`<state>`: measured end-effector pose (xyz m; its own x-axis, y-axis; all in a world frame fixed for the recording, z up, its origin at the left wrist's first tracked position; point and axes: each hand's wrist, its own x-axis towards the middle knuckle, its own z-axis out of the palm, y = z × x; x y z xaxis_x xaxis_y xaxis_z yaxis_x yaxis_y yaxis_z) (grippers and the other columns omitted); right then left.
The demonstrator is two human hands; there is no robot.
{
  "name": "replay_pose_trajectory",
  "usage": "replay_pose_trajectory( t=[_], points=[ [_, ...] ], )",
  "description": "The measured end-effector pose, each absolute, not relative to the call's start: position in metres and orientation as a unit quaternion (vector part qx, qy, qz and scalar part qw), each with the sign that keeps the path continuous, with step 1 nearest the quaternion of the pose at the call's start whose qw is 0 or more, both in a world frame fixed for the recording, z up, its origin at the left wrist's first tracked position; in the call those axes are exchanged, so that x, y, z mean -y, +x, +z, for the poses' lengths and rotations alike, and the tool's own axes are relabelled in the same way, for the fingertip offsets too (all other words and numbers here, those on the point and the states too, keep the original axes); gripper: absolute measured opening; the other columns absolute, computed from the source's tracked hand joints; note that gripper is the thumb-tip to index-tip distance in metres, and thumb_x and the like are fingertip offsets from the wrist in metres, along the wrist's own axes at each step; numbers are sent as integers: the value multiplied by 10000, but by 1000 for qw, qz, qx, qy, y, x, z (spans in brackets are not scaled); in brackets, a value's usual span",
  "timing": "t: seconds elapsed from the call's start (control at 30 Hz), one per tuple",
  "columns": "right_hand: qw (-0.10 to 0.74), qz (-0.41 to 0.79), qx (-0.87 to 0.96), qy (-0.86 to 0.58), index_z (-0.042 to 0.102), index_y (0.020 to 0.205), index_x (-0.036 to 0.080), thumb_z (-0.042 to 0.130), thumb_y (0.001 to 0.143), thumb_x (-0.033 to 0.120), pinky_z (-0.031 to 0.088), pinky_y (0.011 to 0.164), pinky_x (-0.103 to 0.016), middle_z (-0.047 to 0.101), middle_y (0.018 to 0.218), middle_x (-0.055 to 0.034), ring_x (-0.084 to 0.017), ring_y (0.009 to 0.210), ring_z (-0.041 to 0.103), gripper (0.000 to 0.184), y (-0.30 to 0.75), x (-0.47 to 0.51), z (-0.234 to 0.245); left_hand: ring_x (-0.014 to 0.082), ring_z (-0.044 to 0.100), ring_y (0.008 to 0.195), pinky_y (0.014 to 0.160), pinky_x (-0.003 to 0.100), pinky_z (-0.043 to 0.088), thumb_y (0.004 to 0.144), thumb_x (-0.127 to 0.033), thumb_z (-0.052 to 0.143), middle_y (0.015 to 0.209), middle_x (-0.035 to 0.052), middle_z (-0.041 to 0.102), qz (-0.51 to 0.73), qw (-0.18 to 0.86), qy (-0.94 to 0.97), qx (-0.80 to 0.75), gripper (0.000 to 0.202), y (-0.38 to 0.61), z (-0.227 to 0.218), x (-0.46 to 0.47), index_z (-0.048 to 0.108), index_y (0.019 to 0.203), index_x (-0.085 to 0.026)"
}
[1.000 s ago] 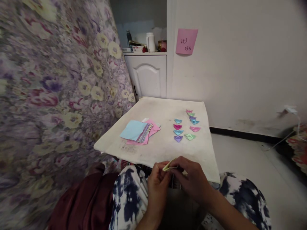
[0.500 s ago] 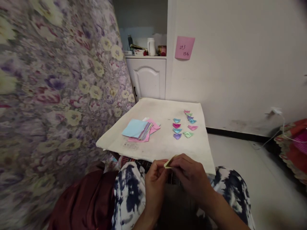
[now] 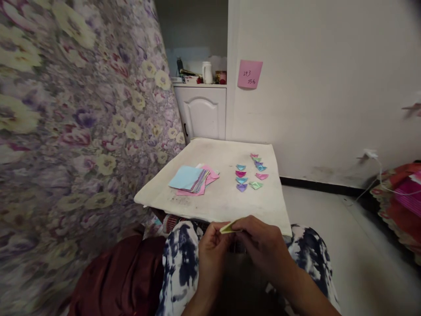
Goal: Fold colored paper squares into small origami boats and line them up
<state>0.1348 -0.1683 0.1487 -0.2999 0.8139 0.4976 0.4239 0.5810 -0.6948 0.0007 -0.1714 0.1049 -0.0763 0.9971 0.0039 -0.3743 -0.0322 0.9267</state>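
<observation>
Between my hands is a small folded yellow paper [image 3: 227, 228], held over my lap at the table's near edge. My left hand [image 3: 212, 245] pinches its left end between thumb and fingers. My right hand [image 3: 258, 239] grips the other end, its fingers covering much of the paper. Beyond them, on the right half of the table, several small folded paper boats stand in two rough columns, among them a purple boat [image 3: 241, 188] and a green boat [image 3: 255, 185]. A stack of coloured paper squares [image 3: 187, 177], light blue on top, lies to the left.
A cream cloth covers the table [image 3: 217, 206]. The floral curtain [image 3: 108, 123] hangs along the left, and a white cabinet [image 3: 205, 112] stands behind. A pink note [image 3: 250, 74] is stuck on the wall. Dark red fabric [image 3: 121, 276] lies beside my left leg.
The yellow paper has turned in my fingers and now lies flatter, with its tip pointing left. Both hands stay on it. The view has tilted up slightly.
</observation>
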Motion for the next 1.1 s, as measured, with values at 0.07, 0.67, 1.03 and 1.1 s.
replay_pose_trajectory(
  t=[0.07,0.67,1.03,1.1],
  points=[
    [423,212,776,-417,633,974,256,514,839,95,506,699,-247,670,889,-20,-155,777,636,241,136,166,145,142,604,695,657,234,455,731,-222,678,745,-7,670,603,589,367,-394,126,2,103,170,609,820,-168],
    [387,211,796,-414,574,800,212,497,788,39,457,652,-245,603,820,-24,-153,742,575,190,140,155,142,163,600,730,691,236,445,733,-247,652,795,40,696,519,635,381,-426,150,-14,104,159,686,851,-160],
    [213,122,908,-341,559,850,190,438,806,47,441,694,-294,602,859,-55,-188,793,533,192,144,152,131,177,574,664,619,237,425,764,-327,625,674,14,665,411,576,533,-465,197,-25,123,147,727,723,-164],
    [208,112,913,-333,561,838,189,429,805,49,439,677,-296,600,848,-56,-188,772,526,196,145,150,129,197,602,707,665,252,444,776,-323,605,695,14,683,406,560,558,-458,199,-25,121,146,738,745,-178]
  ],
)
